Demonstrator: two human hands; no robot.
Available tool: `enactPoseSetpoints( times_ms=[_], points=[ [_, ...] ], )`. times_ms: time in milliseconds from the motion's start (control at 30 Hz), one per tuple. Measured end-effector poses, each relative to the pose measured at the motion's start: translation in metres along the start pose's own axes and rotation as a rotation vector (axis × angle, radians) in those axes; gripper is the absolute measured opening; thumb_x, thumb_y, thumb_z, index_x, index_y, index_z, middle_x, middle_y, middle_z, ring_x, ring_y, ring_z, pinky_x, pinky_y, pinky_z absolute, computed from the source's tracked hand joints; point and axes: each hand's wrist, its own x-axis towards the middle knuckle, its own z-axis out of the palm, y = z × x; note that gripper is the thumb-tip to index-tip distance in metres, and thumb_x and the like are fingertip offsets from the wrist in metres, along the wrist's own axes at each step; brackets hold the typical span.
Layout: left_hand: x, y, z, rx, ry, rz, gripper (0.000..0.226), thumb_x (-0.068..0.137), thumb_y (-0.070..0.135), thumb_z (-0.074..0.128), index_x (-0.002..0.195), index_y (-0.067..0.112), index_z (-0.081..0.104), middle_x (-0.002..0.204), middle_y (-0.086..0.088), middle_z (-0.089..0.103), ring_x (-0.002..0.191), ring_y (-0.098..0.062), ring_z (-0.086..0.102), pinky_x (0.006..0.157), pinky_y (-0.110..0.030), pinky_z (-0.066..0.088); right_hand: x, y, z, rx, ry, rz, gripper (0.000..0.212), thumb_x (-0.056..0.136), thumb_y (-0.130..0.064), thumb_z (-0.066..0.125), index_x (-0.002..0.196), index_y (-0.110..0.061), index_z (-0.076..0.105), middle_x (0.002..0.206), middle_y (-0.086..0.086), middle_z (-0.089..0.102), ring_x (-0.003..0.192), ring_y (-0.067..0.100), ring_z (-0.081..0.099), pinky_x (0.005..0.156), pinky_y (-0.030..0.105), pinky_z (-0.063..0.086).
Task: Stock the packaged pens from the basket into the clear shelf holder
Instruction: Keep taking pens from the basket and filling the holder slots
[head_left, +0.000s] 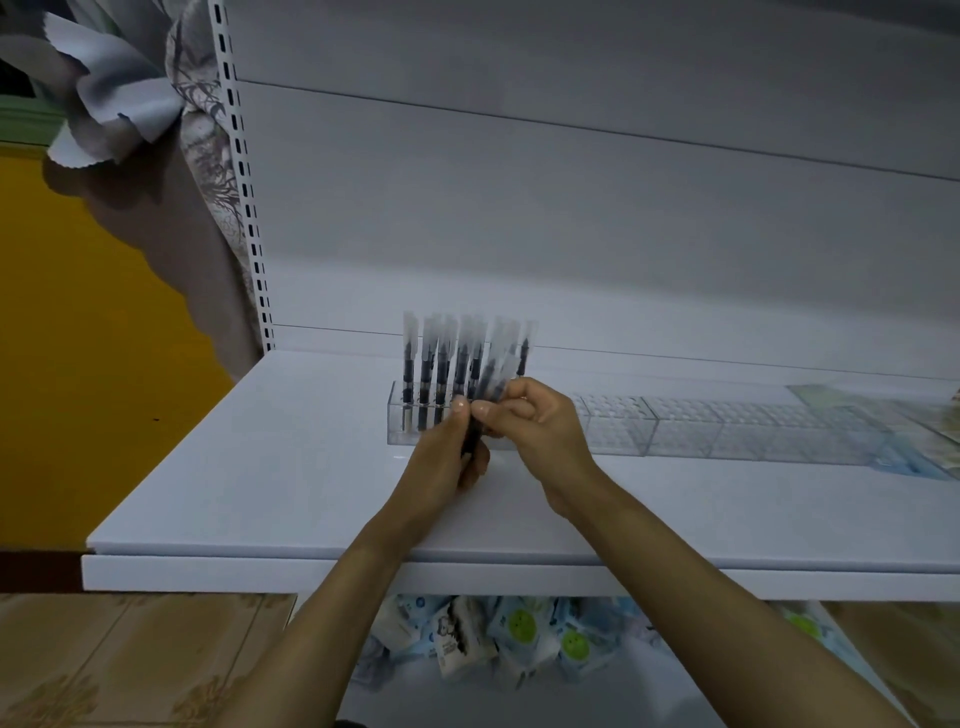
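Right now both your hands meet just in front of the clear holder (613, 434) on the shelf (291, 467). Left hand (447, 462) has its grip closed around the lower ends of a small bunch of packaged pens (475, 441). Right hand (535, 421) pinches the top of one pen (491, 382) in that bunch, thumb and forefinger shut on it. That pen's long axis runs near upright, leaning up and right toward the holder's filled left end, where a row of stocked pens (441, 364) stands vertical. Free slots lie just right of that row, directly behind your right hand, so the right hand is the nearer one. My read: pull the pen clear, straighten it, drop it base-first into the next free slot. Basket is not in view. Motion blur hides exact pen count.
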Motion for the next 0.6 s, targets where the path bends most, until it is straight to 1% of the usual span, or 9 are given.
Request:
enactPoseSetpoints(
  times_ms=[67, 133, 200, 267, 333, 400, 467, 600],
  points=[
    [0.0, -0.002, -0.001, 0.042, -0.011, 0.032, 0.036, 0.103, 0.034, 0.031, 0.1, 0.015, 0.061, 0.075, -0.001, 0.063, 0.063, -0.008, 0.055, 0.06, -0.02, 0.043, 0.002, -0.003, -0.004, 0.031, 0.073, 0.006, 0.016, 0.082, -0.003, 0.07, 0.086, 0.006, 0.058, 0.073, 0.013, 0.066, 0.064, 0.01, 0.064, 0.062, 0.017, 0.051],
    [0.001, -0.007, -0.002, 0.114, -0.023, 0.062, 0.021, 0.101, 0.03, 0.042, 0.105, 0.024, 0.061, 0.091, -0.002, 0.068, 0.077, -0.01, 0.062, 0.07, -0.022, 0.047, 0.003, -0.003, -0.008, 0.037, 0.099, 0.023, 0.019, 0.082, -0.005, 0.071, 0.092, 0.008, 0.061, 0.077, 0.013, 0.07, 0.066, 0.011, 0.065, 0.061, 0.018, 0.052],
    [0.002, -0.009, -0.003, 0.165, -0.019, 0.084, 0.017, 0.098, 0.03, 0.049, 0.103, 0.025, 0.065, 0.095, -0.008, 0.07, 0.081, -0.016, 0.064, 0.074, -0.026, 0.048, 0.003, -0.002, -0.011, 0.045, 0.096, 0.038, 0.018, 0.083, -0.004, 0.071, 0.096, 0.006, 0.064, 0.083, 0.013, 0.072, 0.07, 0.013, 0.068, 0.06, 0.019, 0.053],
    [0.002, -0.008, -0.003, 0.106, -0.009, 0.066, 0.014, 0.097, 0.02, 0.054, 0.102, 0.021, 0.067, 0.096, -0.008, 0.072, 0.086, -0.02, 0.067, 0.078, -0.028, 0.052, 0.002, -0.002, -0.013, 0.045, 0.06, 0.034, 0.015, 0.086, -0.005, 0.067, 0.1, 0.002, 0.066, 0.092, 0.011, 0.073, 0.079, 0.014, 0.07, 0.065, 0.019, 0.054],
    [0.001, -0.004, -0.003, -0.011, -0.024, 0.03, 0.015, 0.094, 0.013, 0.055, 0.103, 0.016, 0.067, 0.099, -0.005, 0.073, 0.088, -0.018, 0.071, 0.076, -0.024, 0.054, 0.001, -0.002, -0.015, 0.049, 0.006, 0.015, 0.017, 0.092, -0.006, 0.059, 0.107, -0.006, 0.066, 0.102, 0.006, 0.073, 0.089, 0.015, 0.07, 0.073, 0.019, 0.054],
    [0.001, -0.004, -0.002, -0.052, -0.018, 0.016, 0.015, 0.093, 0.011, 0.056, 0.104, 0.013, 0.068, 0.099, -0.006, 0.073, 0.088, -0.018, 0.071, 0.074, -0.021, 0.054, 0.001, -0.002, -0.016, 0.037, -0.043, -0.002, 0.022, 0.096, -0.007, 0.05, 0.113, -0.012, 0.064, 0.109, 0.0, 0.071, 0.096, 0.014, 0.069, 0.077, 0.019, 0.054],
    [0.001, -0.004, -0.003, -0.041, -0.001, 0.012, 0.015, 0.094, 0.013, 0.057, 0.102, 0.015, 0.068, 0.098, -0.004, 0.074, 0.088, -0.018, 0.07, 0.073, -0.02, 0.053, 0.001, -0.002, -0.016, 0.031, -0.059, -0.013, 0.025, 0.099, -0.007, 0.044, 0.113, -0.017, 0.063, 0.112, -0.004, 0.07, 0.098, 0.013, 0.068, 0.079, 0.02, 0.054],
    [0.001, -0.005, -0.003, -0.038, -0.008, 0.001, 0.014, 0.094, 0.014, 0.056, 0.1, 0.019, 0.067, 0.097, 0.0, 0.074, 0.088, -0.016, 0.071, 0.075, -0.022, 0.054, 0.002, -0.003, -0.015, 0.074, -0.043, -0.009, 0.027, 0.102, -0.01, 0.039, 0.113, -0.018, 0.062, 0.106, -0.008, 0.071, 0.096, 0.012, 0.069, 0.079, 0.022, 0.054]
  ],
)
